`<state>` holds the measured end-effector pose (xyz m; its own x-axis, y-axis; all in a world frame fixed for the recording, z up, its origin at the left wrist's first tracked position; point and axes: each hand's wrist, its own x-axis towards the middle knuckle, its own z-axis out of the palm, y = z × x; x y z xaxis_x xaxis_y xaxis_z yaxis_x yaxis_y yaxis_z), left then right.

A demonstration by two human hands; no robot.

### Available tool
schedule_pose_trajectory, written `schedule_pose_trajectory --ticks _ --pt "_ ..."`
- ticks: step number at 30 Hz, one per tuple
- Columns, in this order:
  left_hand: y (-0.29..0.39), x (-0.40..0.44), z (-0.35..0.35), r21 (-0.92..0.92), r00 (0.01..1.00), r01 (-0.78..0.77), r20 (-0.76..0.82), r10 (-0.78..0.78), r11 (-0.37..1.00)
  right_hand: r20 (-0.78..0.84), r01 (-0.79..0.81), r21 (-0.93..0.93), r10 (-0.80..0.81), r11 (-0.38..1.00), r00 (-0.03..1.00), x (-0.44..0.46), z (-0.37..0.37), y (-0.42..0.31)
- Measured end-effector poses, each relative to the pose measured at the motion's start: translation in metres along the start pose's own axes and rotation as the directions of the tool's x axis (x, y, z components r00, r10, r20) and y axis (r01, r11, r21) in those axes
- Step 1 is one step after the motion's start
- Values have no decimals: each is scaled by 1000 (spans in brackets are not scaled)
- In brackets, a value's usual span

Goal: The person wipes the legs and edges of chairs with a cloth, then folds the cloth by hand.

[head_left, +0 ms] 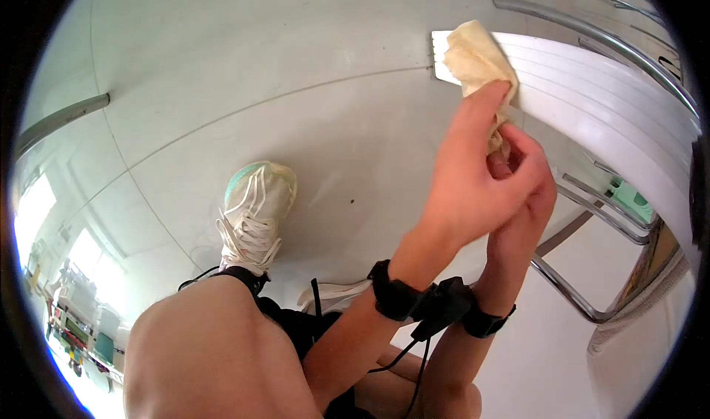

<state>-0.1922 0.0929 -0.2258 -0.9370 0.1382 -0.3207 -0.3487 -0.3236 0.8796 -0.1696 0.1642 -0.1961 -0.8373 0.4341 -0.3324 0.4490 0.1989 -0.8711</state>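
Note:
A crumpled cream cloth (pixel 477 53) hangs over the near end of a white ribbed panel. My left hand (pixel 470 171) pinches the lower part of this cloth, its fingers bent around it. Close behind it, my right hand (pixel 543 186) is partly covered by the left one. Its fingers curl in at the twisted lower end of the cloth, and the two hands touch or nearly touch. The upper part of the cloth spreads out beyond the fingertips, against the white panel (pixel 592 79).
A curved metal tube (pixel 592 23) runs along the panel's far side. Metal chair legs (pixel 569 289) stand at the right, with a green object (pixel 630 199) behind. My shoe (pixel 255 212) rests on the tiled floor (pixel 170 71). Black wrist straps (pixel 396 289) carry hanging cables. Another metal leg (pixel 66 119) is at left.

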Motion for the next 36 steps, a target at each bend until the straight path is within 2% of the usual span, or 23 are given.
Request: schedule_pose_trajectory --ticks 2,3,4,5,7,9,10,12,13,14,15,16,17,18,19,20,22,26,28,31,33,36 --pt "13 -1 10 16 995 -101 26 100 995 -116 -54 -45 49 997 992 -5 3 -8" --pt "21 -4 16 9 984 -179 18 178 984 -43 6 207 3 978 999 -8 6 -13" --pt "26 -6 20 -6 966 -259 8 259 966 16 47 451 -61 891 998 -11 13 -19" --pt "32 -6 26 -40 938 -347 -25 346 937 55 68 668 -140 741 989 -15 20 -25" --pt "33 -6 38 -110 857 -513 -112 502 851 65 36 951 -314 306 947 -20 31 -35" --pt "28 -3 48 -210 740 -672 -229 632 710 21 3 998 -348 68 937 -22 30 -35" --pt "21 2 54 -282 675 -737 -283 681 614 6 20 996 -303 82 953 -22 27 -33" --pt "5 11 64 -470 599 -769 -294 745 433 -28 52 992 -207 113 978 -22 17 -27" --pt "3 10 63 -443 635 -748 -263 726 494 -45 67 989 -159 129 986 -21 11 -22" --pt "2 8 63 -413 670 -724 -231 706 552 -56 138 890 -196 434 979 -17 1 -15" --pt "6 -4 56 -214 773 -634 -194 604 743 -67 212 694 -232 688 970 -13 -10 -8" --pt "4 -8 49 -125 843 -534 -148 517 836 4 326 126 -329 937 944 -4 -33 5" --pt "2 -12 42 -23 901 -426 -100 422 904 17 297 -60 -296 953 955 3 -41 9" --pt "-10 -15 35 -43 933 -361 -9 361 932 29 262 -244 -263 934 964 9 -52 15" --pt "-20 -16 29 -56 951 -293 85 297 954 -37 137 31 -136 990 990 18 -50 15" --pt "-30 -11 25 -150 952 -256 134 276 955 -65 72 45 -69 996 996 20 -45 15" --pt "-35 -5 21 -172 967 -206 112 227 963 -117 -61 94 72 994 991 20 -24 10" --pt "-57 4 22 -234 998 -64 -30 58 970 -57 -69 -52 66 996 996 28 -17 16" --pt "-68 15 12 -469 991 129 20 -136 873 37 -160 -68 163 985 986 32 -12 13" --pt "-65 22 -3 -487 962 267 77 -263 832 146 -203 -91 215 975 966 34 -7 16" --pt "-50 22 0 -434 955 291 77 -287 853 161 -193 -112 209 975 965 32 -5 17" --pt "-42 19 7 -332 993 120 40 -113 936 216 -160 -37 164 986 962 32 -10 8"
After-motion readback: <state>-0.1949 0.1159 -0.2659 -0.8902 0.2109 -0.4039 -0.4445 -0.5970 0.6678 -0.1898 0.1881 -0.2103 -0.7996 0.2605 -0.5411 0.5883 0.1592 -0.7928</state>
